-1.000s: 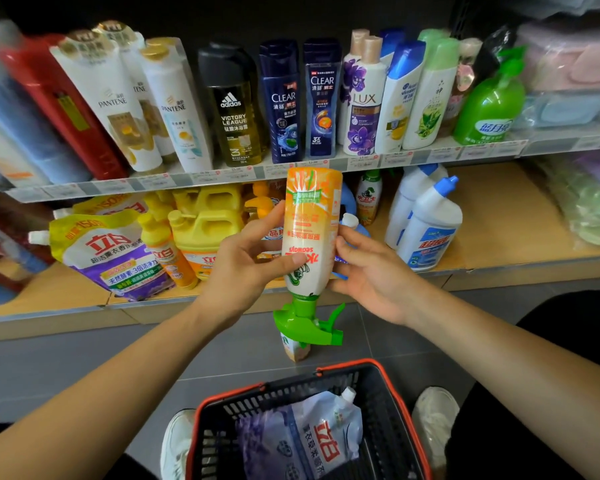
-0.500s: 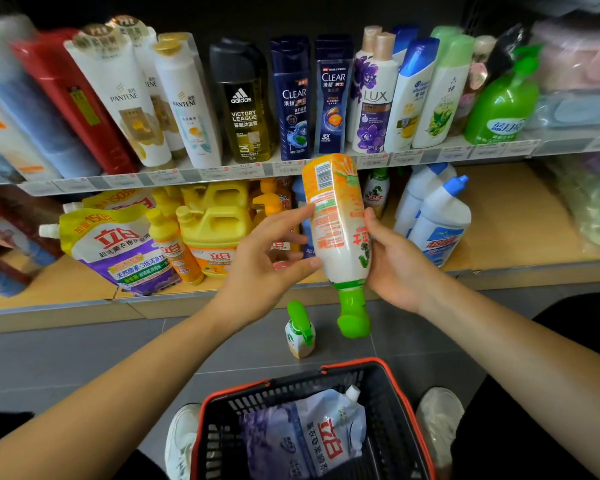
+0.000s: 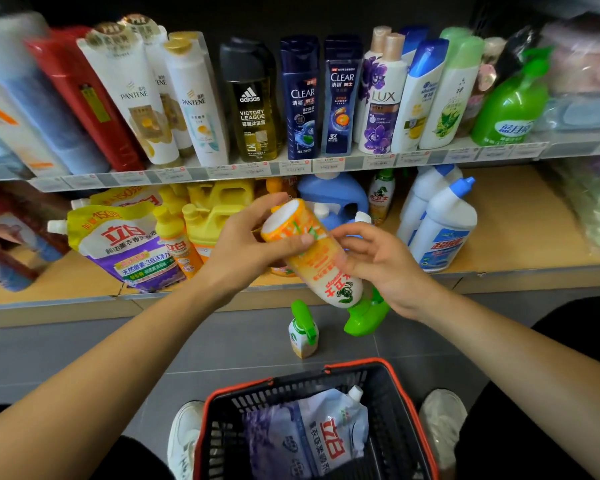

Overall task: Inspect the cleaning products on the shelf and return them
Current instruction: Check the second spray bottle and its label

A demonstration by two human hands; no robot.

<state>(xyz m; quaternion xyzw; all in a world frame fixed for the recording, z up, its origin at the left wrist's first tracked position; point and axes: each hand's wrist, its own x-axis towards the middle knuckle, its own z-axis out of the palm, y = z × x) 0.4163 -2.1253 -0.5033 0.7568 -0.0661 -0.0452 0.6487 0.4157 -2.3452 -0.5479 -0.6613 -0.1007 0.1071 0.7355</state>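
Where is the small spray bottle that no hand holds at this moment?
In the head view the small spray bottle stands on the grey floor, near centre, between the lower shelf and the basket.

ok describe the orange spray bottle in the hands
The orange-and-white plastic spray bottle is tilted upside down, flat base up and green trigger head pointing down. A printed label with red lettering covers it. The left hand grips it near the base; fingers of the right hand touch its side. It is held in front of the lower shelf.
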